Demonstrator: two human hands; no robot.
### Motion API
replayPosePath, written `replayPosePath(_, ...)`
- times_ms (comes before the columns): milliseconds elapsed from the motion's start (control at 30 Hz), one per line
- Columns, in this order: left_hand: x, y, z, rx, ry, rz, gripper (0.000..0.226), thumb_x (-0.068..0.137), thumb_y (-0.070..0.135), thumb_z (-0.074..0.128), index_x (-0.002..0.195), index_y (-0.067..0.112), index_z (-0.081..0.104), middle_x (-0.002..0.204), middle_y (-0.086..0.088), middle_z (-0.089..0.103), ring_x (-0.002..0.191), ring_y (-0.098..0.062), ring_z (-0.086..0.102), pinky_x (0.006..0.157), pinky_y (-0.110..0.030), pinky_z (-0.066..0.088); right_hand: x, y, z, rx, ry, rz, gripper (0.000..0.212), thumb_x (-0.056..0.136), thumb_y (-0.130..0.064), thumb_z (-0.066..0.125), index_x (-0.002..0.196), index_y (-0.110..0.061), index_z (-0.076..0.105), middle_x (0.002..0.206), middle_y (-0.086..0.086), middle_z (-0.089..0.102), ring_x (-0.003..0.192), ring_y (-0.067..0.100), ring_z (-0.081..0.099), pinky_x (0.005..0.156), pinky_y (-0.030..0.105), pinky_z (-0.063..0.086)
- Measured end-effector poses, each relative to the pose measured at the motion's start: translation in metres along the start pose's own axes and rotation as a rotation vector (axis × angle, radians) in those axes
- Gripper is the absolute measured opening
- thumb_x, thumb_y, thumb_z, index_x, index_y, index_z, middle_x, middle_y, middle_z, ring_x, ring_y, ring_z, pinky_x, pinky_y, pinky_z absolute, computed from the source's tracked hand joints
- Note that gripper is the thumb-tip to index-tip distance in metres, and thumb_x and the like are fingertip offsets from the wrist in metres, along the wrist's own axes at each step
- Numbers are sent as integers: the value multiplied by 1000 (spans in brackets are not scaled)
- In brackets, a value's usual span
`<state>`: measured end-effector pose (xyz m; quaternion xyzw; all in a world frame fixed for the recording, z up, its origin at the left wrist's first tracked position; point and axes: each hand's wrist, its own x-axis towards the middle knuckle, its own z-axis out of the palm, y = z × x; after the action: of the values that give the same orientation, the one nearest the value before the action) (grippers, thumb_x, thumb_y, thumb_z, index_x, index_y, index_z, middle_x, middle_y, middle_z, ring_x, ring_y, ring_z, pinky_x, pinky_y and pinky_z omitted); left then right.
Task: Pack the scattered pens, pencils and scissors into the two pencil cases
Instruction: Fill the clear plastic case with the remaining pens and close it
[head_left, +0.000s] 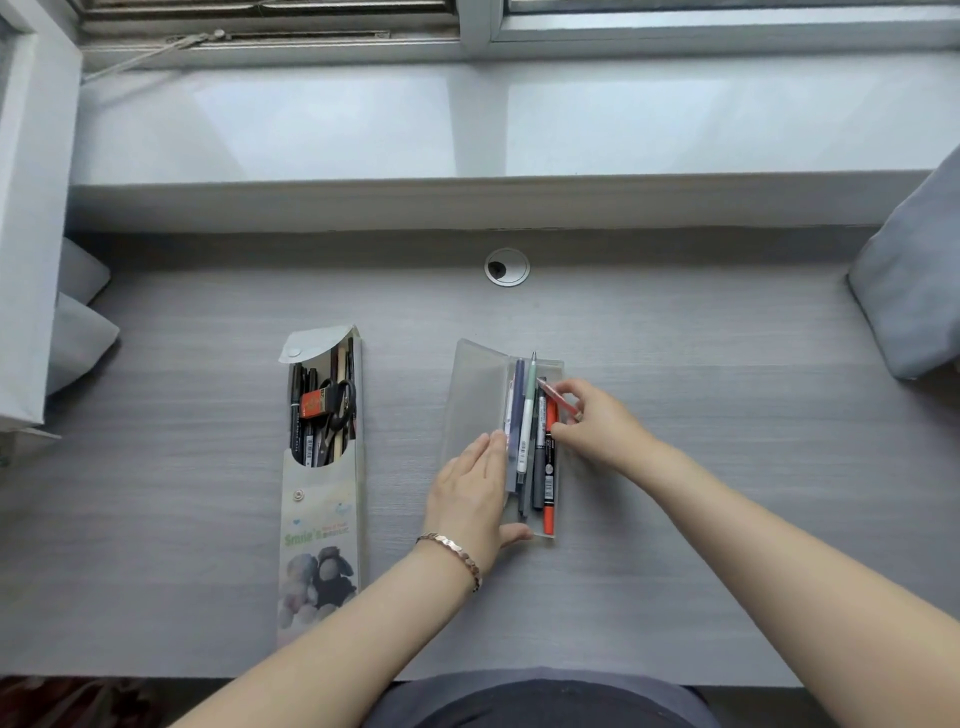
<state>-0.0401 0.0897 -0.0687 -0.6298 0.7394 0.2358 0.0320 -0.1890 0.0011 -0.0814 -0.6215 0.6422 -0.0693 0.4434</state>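
Note:
A clear frosted pencil case (470, 395) lies open in the middle of the desk, holding several pens, among them an orange marker (549, 499) and a pale green pen (529, 410). My left hand (475, 496) lies flat on the case's left flap, thumb at its near edge. My right hand (602, 421) pinches a red pen (558, 397) over the case's right side. To the left lies a printed pencil case (319, 519) with its flap open, and inside it are black scissors (340, 410), dark pens and an orange eraser box (313, 402).
The grey wooden desk (727, 467) has a round cable grommet (506, 266) at the back middle. A white window sill runs behind it. A grey cushion (914, 291) sits at the right edge, and pale cushions and a white panel stand at the left.

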Motion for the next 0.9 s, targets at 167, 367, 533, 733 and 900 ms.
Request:
replayPosePath(167, 1, 0, 2, 12, 5, -9, 104, 75, 50, 63, 145, 7, -1, 157, -1, 10, 145, -12, 6, 116, -25, 9, -6, -9, 5, 121, 190, 109, 16, 79, -26, 64, 88, -12, 66, 68, 1, 60, 72, 21, 57, 60, 26, 39)
replayPosePath(367, 1, 3, 0, -2, -10, -37, 102, 75, 49, 64, 145, 5, 3, 156, -3, 15, 145, -13, 7, 116, -25, 10, -12, -32, 18, -295, 95, 159, 18, 86, -23, 55, 89, -6, 62, 92, 19, 65, 90, 34, 61, 68, 30, 42)
replayPosePath(533, 0, 2, -1, -30, -24, -42, 101, 75, 47, 66, 145, 6, 6, 155, -3, 16, 145, -13, 7, 116, -27, 9, -7, -31, 18, -172, 102, 138, 41, 79, -22, 63, 113, -8, 45, 95, 12, 64, 94, 32, 62, 70, 30, 42)
replayPosePath(733, 0, 5, -2, -52, -25, -67, 101, 73, 45, 69, 145, 6, 8, 155, -5, 17, 144, -15, 9, 117, -28, 9, 16, -26, 0, 115, 30, 194, 25, 75, -18, 65, 98, -22, 55, 62, -5, 56, 50, 13, 52, 48, 21, 41)
replayPosePath(900, 0, 5, -3, -39, -35, -62, 102, 74, 46, 67, 145, 6, 6, 156, -4, 15, 144, -15, 8, 117, -28, 9, 19, -23, -8, 257, -11, 200, 21, 79, -8, 62, 62, -17, 52, 51, 1, 46, 42, 12, 39, 31, 14, 29)
